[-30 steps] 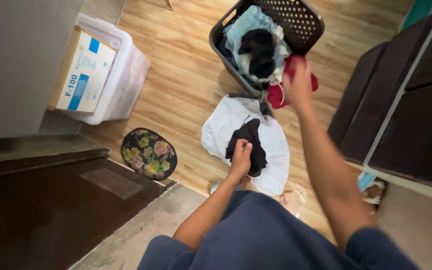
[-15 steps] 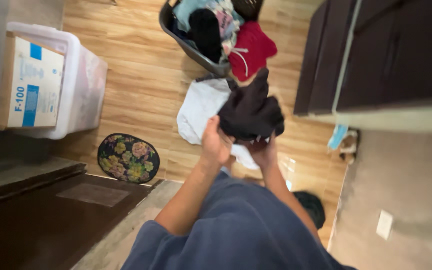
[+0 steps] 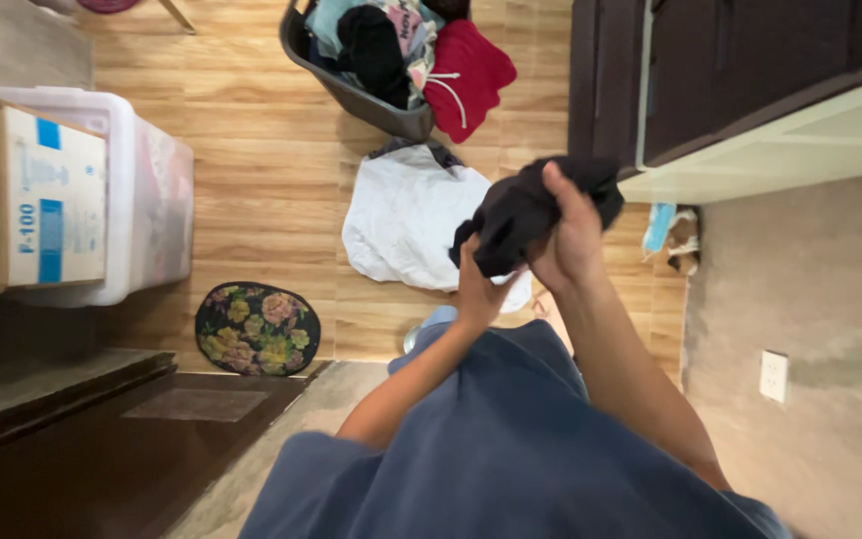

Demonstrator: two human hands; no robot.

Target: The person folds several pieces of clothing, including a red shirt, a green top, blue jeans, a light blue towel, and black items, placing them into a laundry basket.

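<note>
Gripping a bunched black garment (image 3: 526, 210) in the air above the white cloth (image 3: 406, 215) on the wood floor (image 3: 261, 150), the right hand (image 3: 569, 240) has its fingers curled tight around it. The left hand (image 3: 479, 289) seems to pinch its lower edge. Behind stands a dark laundry basket (image 3: 351, 95), a red hoodie (image 3: 466, 75) spilling out.

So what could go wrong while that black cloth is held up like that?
1. Both hands, left and right, hold the black cloth bunched up in the air; a loose grip could let it drop onto the white cloth on the floor.
2. The white cloth lies spread on the wood floor close in front of the person; a foot could slip or catch on it.
3. The red garment hangs over the basket rim and might slide out.
</note>
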